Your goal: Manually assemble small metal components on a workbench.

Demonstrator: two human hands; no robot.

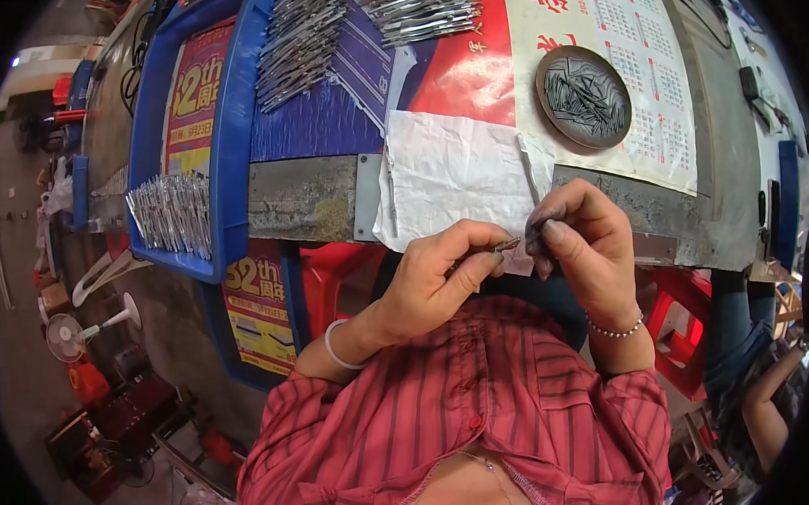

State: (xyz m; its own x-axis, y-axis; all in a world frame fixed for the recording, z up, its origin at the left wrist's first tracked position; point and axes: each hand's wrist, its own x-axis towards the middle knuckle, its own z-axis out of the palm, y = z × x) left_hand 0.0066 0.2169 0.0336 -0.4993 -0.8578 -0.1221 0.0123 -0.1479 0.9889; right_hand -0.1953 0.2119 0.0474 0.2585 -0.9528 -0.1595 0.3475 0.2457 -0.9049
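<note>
My left hand [448, 266] is closed in a pinch on a small slim metal piece [509, 245], whose tip shows between thumb and forefinger. Close beside it, my right hand [589, 248] has thumb and fingers pressed together; its fingertips are darkened, and whatever they hold is hidden. Both hands are above the near edge of a creased white paper sheet [455, 168]. A slim metal piece [530, 168] rests on the sheet's right side, and a thinner one [389, 190] along its left. Beyond my right hand, a round brown dish [546, 115] holds many short dark metal pins [585, 97].
Slim silvery metal pieces lie in heaps [301, 41] at the back of the worktable [307, 197]. A blue tray [238, 143] at left holds more pieces [173, 213] at its near end. Red stools [680, 326] stand below. Another person's arm [772, 400] shows at far right.
</note>
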